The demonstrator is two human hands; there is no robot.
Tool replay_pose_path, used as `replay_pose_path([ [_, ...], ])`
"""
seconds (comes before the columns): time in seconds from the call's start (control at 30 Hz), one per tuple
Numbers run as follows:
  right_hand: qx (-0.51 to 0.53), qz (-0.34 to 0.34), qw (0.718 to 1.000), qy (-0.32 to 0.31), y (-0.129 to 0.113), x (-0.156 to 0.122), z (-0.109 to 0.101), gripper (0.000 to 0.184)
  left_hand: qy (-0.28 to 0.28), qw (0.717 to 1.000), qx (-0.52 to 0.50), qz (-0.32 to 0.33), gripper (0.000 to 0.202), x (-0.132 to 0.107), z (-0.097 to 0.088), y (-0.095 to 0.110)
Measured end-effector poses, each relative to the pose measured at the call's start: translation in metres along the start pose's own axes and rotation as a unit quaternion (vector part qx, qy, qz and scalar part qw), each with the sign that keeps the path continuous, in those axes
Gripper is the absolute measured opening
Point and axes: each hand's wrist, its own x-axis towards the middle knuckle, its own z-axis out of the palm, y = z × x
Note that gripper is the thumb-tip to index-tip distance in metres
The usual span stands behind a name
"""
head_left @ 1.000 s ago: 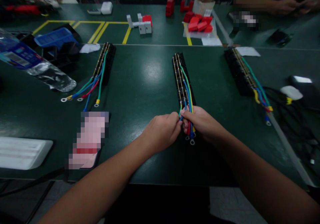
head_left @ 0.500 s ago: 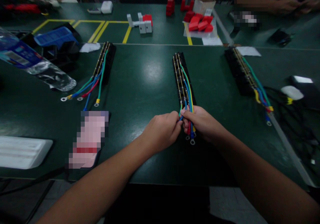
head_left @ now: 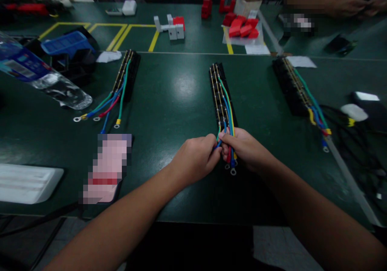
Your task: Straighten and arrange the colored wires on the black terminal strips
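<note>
In front of me lies a long black terminal strip [head_left: 220, 95] with brass-coloured rails. Colored wires [head_left: 231, 115] run from it toward me, ending in ring lugs [head_left: 233, 171] below my right hand. My left hand [head_left: 201, 156] is closed, pinching a blue and a green wire [head_left: 218, 142] at the strip's near end. My right hand [head_left: 238, 144] wraps round the bundle of blue, red, yellow and green wires, thumb on top. Its fingers are partly hidden behind the wires. Both hands nearly touch.
Similar wired strips lie at left [head_left: 125, 77] and right [head_left: 292, 87]. A water bottle [head_left: 45, 75], a phone [head_left: 110, 166] and a white box [head_left: 30, 183] are on the left. Red parts [head_left: 243, 27] and grey blocks [head_left: 175, 32] stand at the back. Another person's hands [head_left: 352, 8] show top right.
The left fingers and the pinched wires have shifted very slightly. Otherwise both hands keep their hold in the same place.
</note>
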Motion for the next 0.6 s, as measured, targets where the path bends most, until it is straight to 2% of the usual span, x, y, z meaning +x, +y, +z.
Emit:
replay_pose_path([
  [0.47, -0.011, -0.008, 1.000, -0.006, 0.0007, -0.0004, -0.0011, 0.024, 0.018, 1.000, -0.012, -0.005, 0.017, -0.0005, 0.0029, -0.0010],
  [0.6, -0.011, -0.004, 1.000, -0.003, -0.0001, -0.0009, -0.0003, 0.023, 0.007, 1.000, -0.006, -0.003, 0.016, -0.0002, 0.0015, -0.0006],
])
